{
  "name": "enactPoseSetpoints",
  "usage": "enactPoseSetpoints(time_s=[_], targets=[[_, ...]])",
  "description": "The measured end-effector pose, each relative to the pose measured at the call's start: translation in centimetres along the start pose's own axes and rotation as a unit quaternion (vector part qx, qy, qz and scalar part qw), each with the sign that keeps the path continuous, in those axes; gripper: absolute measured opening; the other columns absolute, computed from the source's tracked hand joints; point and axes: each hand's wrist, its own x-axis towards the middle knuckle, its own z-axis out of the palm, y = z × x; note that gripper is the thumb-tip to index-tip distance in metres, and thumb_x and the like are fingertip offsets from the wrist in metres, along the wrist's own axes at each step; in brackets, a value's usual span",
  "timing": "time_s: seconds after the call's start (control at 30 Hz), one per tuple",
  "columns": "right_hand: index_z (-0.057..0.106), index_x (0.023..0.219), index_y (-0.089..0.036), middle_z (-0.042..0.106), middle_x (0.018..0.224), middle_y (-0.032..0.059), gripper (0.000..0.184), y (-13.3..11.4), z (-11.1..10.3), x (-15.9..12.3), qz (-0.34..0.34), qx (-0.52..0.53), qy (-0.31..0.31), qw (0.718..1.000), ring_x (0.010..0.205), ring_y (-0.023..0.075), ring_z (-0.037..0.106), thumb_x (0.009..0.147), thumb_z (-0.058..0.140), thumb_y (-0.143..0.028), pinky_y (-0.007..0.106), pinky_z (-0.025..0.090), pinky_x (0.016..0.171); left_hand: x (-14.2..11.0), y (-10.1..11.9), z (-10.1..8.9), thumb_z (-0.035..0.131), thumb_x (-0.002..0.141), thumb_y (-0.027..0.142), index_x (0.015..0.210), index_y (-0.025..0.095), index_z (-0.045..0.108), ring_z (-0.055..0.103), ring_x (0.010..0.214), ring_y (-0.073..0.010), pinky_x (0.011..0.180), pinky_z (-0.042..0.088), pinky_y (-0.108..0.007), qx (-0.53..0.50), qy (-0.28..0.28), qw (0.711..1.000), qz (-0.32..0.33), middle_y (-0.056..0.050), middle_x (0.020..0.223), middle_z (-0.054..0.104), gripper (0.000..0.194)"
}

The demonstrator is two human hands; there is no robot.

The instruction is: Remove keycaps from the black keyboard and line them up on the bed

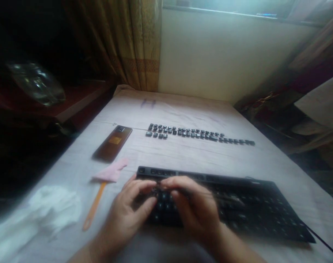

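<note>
Two bare hands met over the keyboard in the head view, which lay along the near edge of the cloth-covered surface. The left hand and the right hand were above its left part, with thumbs and fingers bent into narrow gaps and the fingertips almost touching. A thin, blurred object ran out past the right hand; I cannot tell whether it was gripped, or whether any key was between the fingers.

As I judge, the work was part-way: many loose keys lay in rows from the middle towards the right edge of the surface, while many others seemed to sit on the keyboard. How many places were bare, the blur did not show.

The long axis of the keyboard went from left to right, its right end turned somewhat towards the person. Its front side faced the person, and a cable passed by the right end. Near the left edge of the surface was a phone.
</note>
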Motion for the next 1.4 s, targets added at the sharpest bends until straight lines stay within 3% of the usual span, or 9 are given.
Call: enactPoseSetpoints(time_s=[0.13, 0.33, 0.5, 0.6, 0.83, 1.03, 1.17, 1.3, 1.4], targets=[[0.06, 0.102, -0.023, 0.073, 0.093, 0.0066, 0.027, 0.1, -0.5, 0.3, 0.008, -0.035, 0.019, 0.999, 0.087, 0.0201, 0.072, 0.087, 0.051, -0.002, 0.034, 0.06, 0.078, 0.0, -0.5, -0.2, 0.063, 0.087, 0.046, 0.094, 0.029, 0.072, 0.073, 0.096, -0.0266, 0.111, 0.041, -0.054, -0.024, 0.015, 0.999, -0.039, -0.002, 0.092, 0.078, 0.021], [0.055, 0.084, -0.022, 0.06, 0.067, 0.0016, 0.02, 0.2, -0.8, 0.9, -0.01, -0.079, -0.058, 0.995, 0.057, 0.015, 0.057, 0.083, 0.044, -0.005, 0.025, 0.049, 0.053, 0.1, -1.0, 0.0, 0.061, 0.088, 0.054, 0.097, 0.031, 0.074, 0.075, 0.095, -0.0278, 0.113, 0.036, -0.058, -0.022, 0.023, 0.999, -0.029, -0.001, 0.096, 0.08, 0.028], [0.063, 0.097, -0.019, 0.068, 0.077, 0.005, 0.011, 0.5, 0.3, 0.8, -0.006, -0.134, -0.106, 0.985, 0.06, 0.0159, 0.064, 0.086, 0.061, -0.019, 0.023, 0.051, 0.053, -0.3, -1.8, -0.3, 0.059, 0.091, 0.048, 0.103, 0.033, 0.074, 0.07, 0.11, -0.0272, 0.103, 0.052, -0.045, 0.0, 0.022, 0.999, 0.024, -0.002, 0.106, 0.078, 0.024], [0.067, 0.094, -0.018, 0.071, 0.08, 0.0064, 0.01, 0.9, 0.7, 0.9, -0.027, -0.15, -0.126, 0.98, 0.064, 0.0175, 0.068, 0.09, 0.059, -0.021, 0.024, 0.053, 0.055, -0.5, -2.5, -0.5, 0.06, 0.092, 0.043, 0.109, 0.035, 0.072, 0.065, 0.12, -0.0262, 0.096, 0.057, -0.035, -0.005, 0.002, 1.0, 0.03, -0.001, 0.113, 0.077, 0.022], [0.071, 0.092, -0.017, 0.072, 0.077, 0.0059, 0.012, 0.3, 0.8, 1.7, -0.05, -0.175, -0.154, 0.971, 0.058, 0.0159, 0.066, 0.086, 0.061, -0.019, 0.023, 0.051, 0.05, -0.6, -3.7, -0.5, 0.063, 0.09, 0.043, 0.113, 0.035, 0.07, 0.07, 0.112, -0.0258, 0.089, 0.06, -0.029, -0.029, -0.016, 0.999, 0.032, -0.001, 0.118, 0.075, 0.025], [0.073, 0.088, -0.02, 0.072, 0.083, 0.0038, 0.011, 3.1, -2.2, 5.5, 0.084, -0.172, -0.111, 0.975, 0.066, 0.0149, 0.064, 0.079, 0.067, -0.019, 0.026, 0.052, 0.063, -0.6, -4.2, -0.9, 0.055, 0.094, 0.046, 0.128, 0.035, 0.062, 0.065, 0.12, -0.026, 0.102, 0.052, -0.039, 0.011, 0.034, 0.999, -0.018, -0.001, 0.121, 0.074, 0.036], [0.075, 0.093, -0.018, 0.073, 0.077, 0.0025, 0.018, 8.3, -4.1, 9.7, 0.291, -0.215, -0.04, 0.931, 0.065, 0.0149, 0.064, 0.077, 0.07, -0.025, 0.026, 0.05, 0.064, 0.3, -4.4, -1.0, 0.052, 0.093, 0.054, 0.124, 0.031, 0.065, 0.055, 0.131, -0.0301, 0.108, 0.044, -0.051, 0.022, 0.093, 0.994, -0.055, -0.004, 0.13, 0.069, 0.04], [0.077, 0.086, -0.018, 0.073, 0.073, 0.0023, 0.014, 12.6, -3.6, 11.6, 0.333, -0.245, -0.04, 0.909, 0.067, 0.0168, 0.067, 0.073, 0.071, -0.021, 0.026, 0.049, 0.064, 1.4, -4.8, -0.8, 0.049, 0.09, 0.063, 0.121, 0.026, 0.068, 0.054, 0.131, -0.0338, 0.111, 0.037, -0.06, 0.0, 0.112, 0.988, -0.103, -0.008, 0.132, 0.067, 0.051], [0.078, 0.085, -0.021, 0.073, 0.071, 0.0003, 0.015, 14.2, -2.4, 11.6, 0.346, -0.267, -0.059, 0.897, 0.068, 0.0179, 0.068, 0.072, 0.073, -0.023, 0.026, 0.049, 0.065, 1.7, -5.2, -0.5, 0.048, 0.088, 0.066, 0.12, 0.026, 0.069, 0.053, 0.132, -0.0351, 0.112, 0.034, -0.061, -0.015, 0.114, 0.986, -0.124, -0.01, 0.132, 0.067, 0.056]])
